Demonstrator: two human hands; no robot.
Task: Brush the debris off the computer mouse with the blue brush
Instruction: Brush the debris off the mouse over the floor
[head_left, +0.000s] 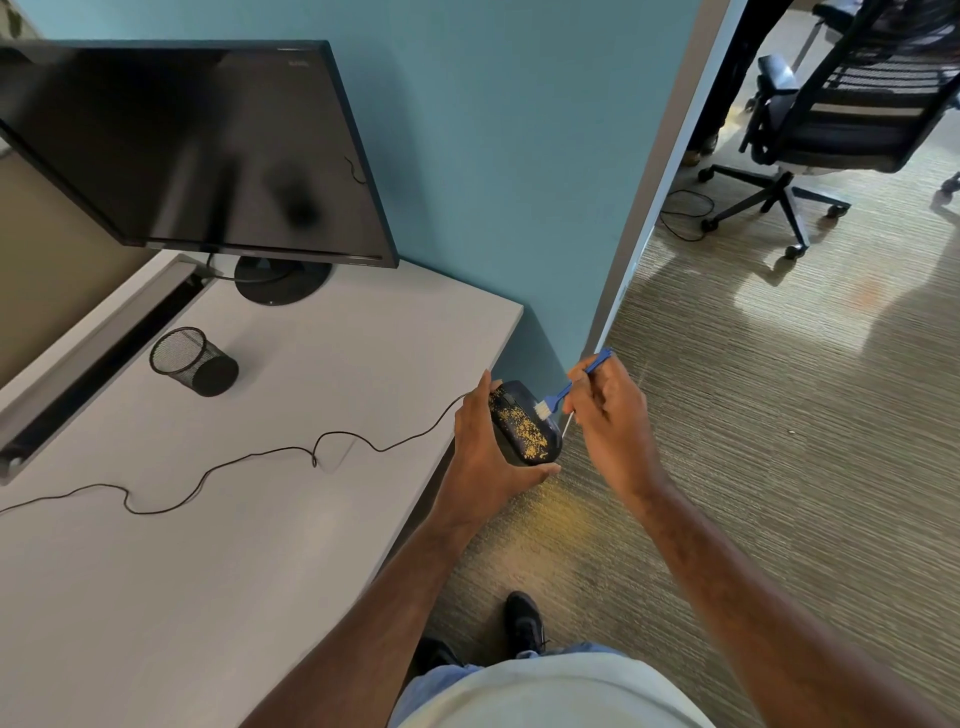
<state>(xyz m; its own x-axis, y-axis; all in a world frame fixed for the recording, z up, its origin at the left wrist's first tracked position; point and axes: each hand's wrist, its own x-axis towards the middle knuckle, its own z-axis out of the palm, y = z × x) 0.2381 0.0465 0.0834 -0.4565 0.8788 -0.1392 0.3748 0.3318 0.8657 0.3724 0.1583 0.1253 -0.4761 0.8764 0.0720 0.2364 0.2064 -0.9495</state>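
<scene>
L hand (480, 447) grips mouse (524, 431), underside hidden; R hand (605, 415) pinches blue brush (563, 389), handle partly covered.

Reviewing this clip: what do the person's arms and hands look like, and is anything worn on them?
Both forearms are bare to the frame's edge: no sleeves show. The left hand and right hand wear no gloves, and no rings, watch or wristband can be seen.

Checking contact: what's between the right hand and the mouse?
Head view: only the blue brush, held by the right hand, bristles touching the mouse that the left hand holds.
</scene>
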